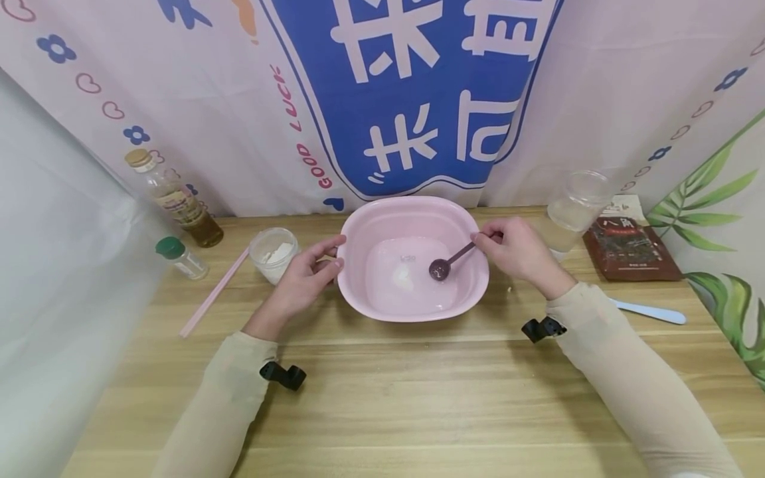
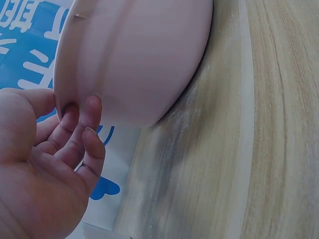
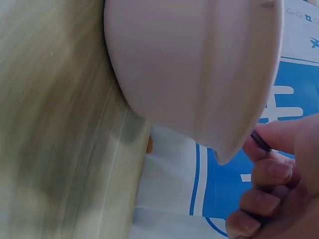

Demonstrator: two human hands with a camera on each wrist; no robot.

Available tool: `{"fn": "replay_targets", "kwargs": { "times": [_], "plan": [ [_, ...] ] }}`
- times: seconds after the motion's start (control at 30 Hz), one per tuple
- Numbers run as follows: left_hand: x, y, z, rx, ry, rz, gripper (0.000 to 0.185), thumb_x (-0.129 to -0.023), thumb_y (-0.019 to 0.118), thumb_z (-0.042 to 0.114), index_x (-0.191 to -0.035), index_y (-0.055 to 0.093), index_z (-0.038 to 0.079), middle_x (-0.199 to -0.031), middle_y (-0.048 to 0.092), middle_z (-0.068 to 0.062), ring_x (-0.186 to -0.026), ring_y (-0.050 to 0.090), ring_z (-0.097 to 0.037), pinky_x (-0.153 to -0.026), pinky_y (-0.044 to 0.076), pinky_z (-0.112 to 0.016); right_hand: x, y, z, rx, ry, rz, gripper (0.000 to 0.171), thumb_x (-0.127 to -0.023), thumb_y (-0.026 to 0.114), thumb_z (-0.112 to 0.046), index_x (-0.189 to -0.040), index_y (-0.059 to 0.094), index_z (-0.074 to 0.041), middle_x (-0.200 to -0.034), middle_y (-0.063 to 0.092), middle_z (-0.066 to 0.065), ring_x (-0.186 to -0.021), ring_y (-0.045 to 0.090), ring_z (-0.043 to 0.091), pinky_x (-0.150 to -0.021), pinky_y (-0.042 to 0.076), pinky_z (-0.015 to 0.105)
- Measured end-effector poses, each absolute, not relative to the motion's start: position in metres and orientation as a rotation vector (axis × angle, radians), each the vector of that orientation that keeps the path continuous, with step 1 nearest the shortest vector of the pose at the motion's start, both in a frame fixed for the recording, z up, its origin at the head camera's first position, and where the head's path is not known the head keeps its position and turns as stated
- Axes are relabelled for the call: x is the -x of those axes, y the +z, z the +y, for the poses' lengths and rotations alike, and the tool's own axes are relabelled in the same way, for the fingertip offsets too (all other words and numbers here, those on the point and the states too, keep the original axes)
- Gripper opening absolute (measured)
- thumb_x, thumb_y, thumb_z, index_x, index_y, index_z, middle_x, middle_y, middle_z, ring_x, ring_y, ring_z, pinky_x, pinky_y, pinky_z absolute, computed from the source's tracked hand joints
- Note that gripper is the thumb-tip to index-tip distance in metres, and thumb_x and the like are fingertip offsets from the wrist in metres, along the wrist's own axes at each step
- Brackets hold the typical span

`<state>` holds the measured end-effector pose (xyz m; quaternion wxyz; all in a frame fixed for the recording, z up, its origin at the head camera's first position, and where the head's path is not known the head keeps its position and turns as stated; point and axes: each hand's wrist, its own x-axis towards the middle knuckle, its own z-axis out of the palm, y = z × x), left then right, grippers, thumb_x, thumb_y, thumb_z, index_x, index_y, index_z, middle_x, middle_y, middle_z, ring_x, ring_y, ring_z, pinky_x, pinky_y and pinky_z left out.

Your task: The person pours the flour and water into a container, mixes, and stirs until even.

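A pink plastic basin (image 1: 412, 312) stands on the wooden table with a little clear liquid in its bottom. My left hand (image 1: 307, 279) grips its left rim; in the left wrist view the thumb lies at the rim's edge and the fingertips (image 2: 92, 107) press the outer wall below. Over the basin's right side, my right hand (image 1: 516, 249) pinches the handle of a dark brown measuring spoon (image 1: 440, 269). The spoon's round bowl is inside the basin, low over the liquid. In the right wrist view only a short piece of the handle (image 3: 261, 141) shows between thumb and fingers.
Left of the basin are a jar of white powder (image 1: 273, 255), pink chopsticks (image 1: 215, 292), a green-capped shaker (image 1: 182, 257) and a corked oil bottle (image 1: 182, 206). To the right stand a clear container (image 1: 570, 212), a dark red packet (image 1: 630, 245) and a light blue utensil (image 1: 651, 311).
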<state>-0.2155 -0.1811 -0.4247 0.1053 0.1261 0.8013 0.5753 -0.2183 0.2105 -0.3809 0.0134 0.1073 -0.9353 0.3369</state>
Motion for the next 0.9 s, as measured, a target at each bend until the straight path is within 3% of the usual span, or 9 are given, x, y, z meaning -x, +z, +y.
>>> {"fn": "replay_targets", "kwargs": {
  "times": [0.2,0.4,0.67,0.77,0.9],
  "plan": [
    [0.216,-0.425,-0.181,-0.369,1.693,2.364,0.052,-0.112,0.056,0.01,-0.162,0.046,0.002,-0.136,0.057,-0.025,-0.104,0.071,-0.01,-0.089,0.063,-0.022,0.219,-0.38,0.207,-0.26,1.151,-2.846,0.03,-0.105,0.069,-0.026,-0.103,0.082,0.001,-0.066,0.056,-0.001,-0.064,0.05,0.017,-0.054,0.037,0.026],
    [0.216,-0.426,-0.181,-0.372,1.697,2.361,0.052,-0.112,0.055,0.01,-0.162,0.045,0.002,-0.136,0.057,-0.025,-0.103,0.071,-0.008,-0.087,0.063,-0.021,0.225,-0.381,0.196,-0.214,1.197,-2.752,0.031,-0.104,0.07,-0.028,-0.1,0.085,-0.001,-0.079,0.073,0.012,-0.073,0.056,0.022,-0.057,0.042,0.024],
    [0.216,-0.426,-0.181,-0.378,1.719,2.346,0.052,-0.112,0.055,0.008,-0.162,0.045,0.001,-0.136,0.056,-0.026,-0.101,0.071,-0.004,-0.087,0.063,-0.02,0.237,-0.378,0.171,-0.21,1.247,-2.824,0.029,-0.105,0.07,-0.024,-0.109,0.084,0.001,-0.097,0.079,0.023,-0.08,0.057,0.025,-0.065,0.044,0.028],
    [0.216,-0.426,-0.181,-0.382,1.724,2.343,0.052,-0.111,0.055,0.007,-0.161,0.045,0.001,-0.136,0.056,-0.026,-0.1,0.071,-0.003,-0.086,0.063,-0.02,0.242,-0.378,0.162,-0.249,1.21,-2.871,0.028,-0.105,0.07,-0.025,-0.11,0.085,-0.002,-0.097,0.081,0.02,-0.083,0.059,0.027,-0.087,0.041,0.037],
    [0.216,-0.426,-0.18,-0.384,1.721,2.346,0.052,-0.111,0.056,0.007,-0.161,0.046,0.001,-0.135,0.057,-0.026,-0.101,0.071,-0.004,-0.087,0.063,-0.022,0.245,-0.38,0.157,-0.279,1.152,-2.939,0.026,-0.105,0.07,-0.028,-0.109,0.086,-0.008,-0.087,0.08,0.014,-0.087,0.059,0.028,-0.11,0.023,0.054]
  ]
}}
